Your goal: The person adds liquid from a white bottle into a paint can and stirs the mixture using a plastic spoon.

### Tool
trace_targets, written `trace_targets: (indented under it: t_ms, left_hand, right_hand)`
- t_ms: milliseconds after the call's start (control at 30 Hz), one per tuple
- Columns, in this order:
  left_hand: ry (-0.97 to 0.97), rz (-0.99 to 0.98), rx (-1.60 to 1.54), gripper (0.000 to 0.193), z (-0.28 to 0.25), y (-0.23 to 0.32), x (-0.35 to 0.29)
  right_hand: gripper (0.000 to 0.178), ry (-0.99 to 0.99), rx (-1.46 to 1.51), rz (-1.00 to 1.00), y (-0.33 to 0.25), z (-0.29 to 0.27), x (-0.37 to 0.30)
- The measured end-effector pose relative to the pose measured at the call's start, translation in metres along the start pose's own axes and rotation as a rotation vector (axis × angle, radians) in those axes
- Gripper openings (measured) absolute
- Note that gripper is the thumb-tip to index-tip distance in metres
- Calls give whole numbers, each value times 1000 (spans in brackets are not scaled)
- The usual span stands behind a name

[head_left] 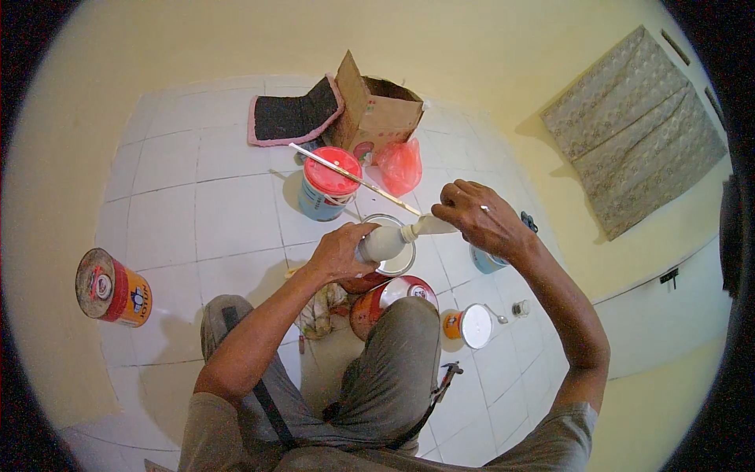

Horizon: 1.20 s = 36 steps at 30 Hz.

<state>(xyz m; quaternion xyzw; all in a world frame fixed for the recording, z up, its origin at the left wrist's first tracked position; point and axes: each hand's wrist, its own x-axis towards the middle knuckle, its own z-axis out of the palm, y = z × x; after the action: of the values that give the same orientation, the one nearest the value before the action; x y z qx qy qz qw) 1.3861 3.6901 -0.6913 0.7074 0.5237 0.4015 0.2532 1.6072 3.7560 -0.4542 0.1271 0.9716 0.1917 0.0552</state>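
Note:
My left hand (pixel 340 253) is wrapped round a whitish plastic bottle (pixel 384 242), tilted with its neck toward the right. At the neck is a pale flat piece (pixel 434 226), wide at the end in my right hand (pixel 477 214). Those right fingers are closed on it, and its exact kind is unclear. A white smear marks the back of the right hand. Beneath the bottle stands an open round tub (pixel 409 256) with a pale rim, partly hidden. A long paint-stained stick (pixel 354 178) slants across the red lid of a blue bucket (pixel 322 203).
Before my knees stands a red can (pixel 368 313), with rags (pixel 322 311) beside it. Rightward are a small orange tin (pixel 474 326), a spoon (pixel 499 316), a jar (pixel 520 308), a hammer (pixel 447 380) and another blue bucket (pixel 486 261). An orange-red can (pixel 110 288) stands left, a cardboard box (pixel 385 118) behind.

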Motion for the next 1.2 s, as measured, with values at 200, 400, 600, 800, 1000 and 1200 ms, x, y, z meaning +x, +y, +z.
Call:
trace_targets:
  t_ms: [200, 400, 600, 800, 1000, 1200]
  left_hand:
    - [-14, -7, -16, 80, -3, 3, 2]
    - [-20, -21, 9, 79, 0, -2, 3]
    - [-18, -6, 4, 81, 1, 2, 4]
    - [5, 6, -17, 81, 0, -2, 2]
    - [-27, -2, -2, 84, 0, 3, 4]
    - [-29, -1, -107, 84, -1, 12, 2]
  right_hand:
    - [18, 16, -48, -39, 0, -2, 4]
    - [14, 1, -61, -59, -1, -6, 8]
    - [8, -6, -116, -110, -1, -14, 11]
    - [7, -40, -130, -140, -2, -20, 18]
    - [10, -115, -214, -140, -3, -33, 21]
    - [12, -87, -243, -185, 2, -34, 21]
